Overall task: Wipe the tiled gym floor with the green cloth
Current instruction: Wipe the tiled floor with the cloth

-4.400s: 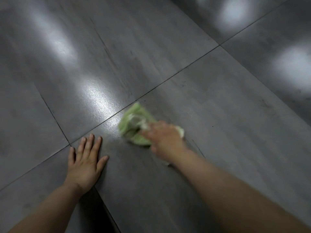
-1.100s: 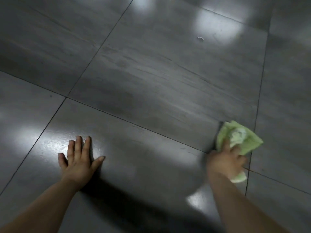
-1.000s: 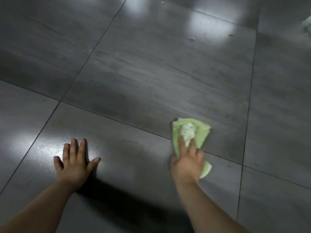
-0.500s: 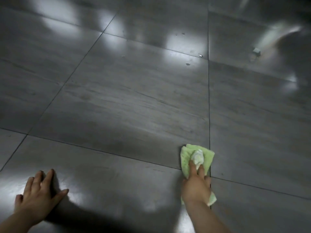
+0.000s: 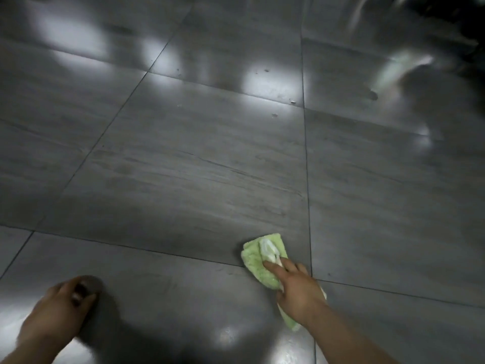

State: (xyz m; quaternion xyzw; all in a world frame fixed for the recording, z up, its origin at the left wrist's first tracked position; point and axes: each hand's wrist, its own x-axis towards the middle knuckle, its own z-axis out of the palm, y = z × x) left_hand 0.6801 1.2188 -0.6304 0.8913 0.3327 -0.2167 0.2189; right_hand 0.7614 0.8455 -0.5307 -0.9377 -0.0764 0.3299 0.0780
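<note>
The green cloth (image 5: 256, 261), bunched with a white patch on top, lies on the grey tiled floor (image 5: 196, 166) across a grout crossing at the lower right. My right hand (image 5: 299, 292) presses down on its near half, index finger stretched over it, and a strip of cloth trails out under my wrist. My left hand (image 5: 56, 311) is at the lower left, motion-blurred, with its fingers drawn together and pointing forward. I cannot make out whether it touches the floor.
Large glossy grey tiles with dark grout lines fill the view and carry bright light reflections. Small specks of debris (image 5: 292, 102) lie on the far tiles. A dark blurred shape (image 5: 469, 35) and a pale streak (image 5: 393, 72) sit at the top right.
My right hand has swept the cloth from the right to the grout crossing. My left hand, flat and spread before, has drawn its fingers together and blurs with motion. The view has tilted up.
</note>
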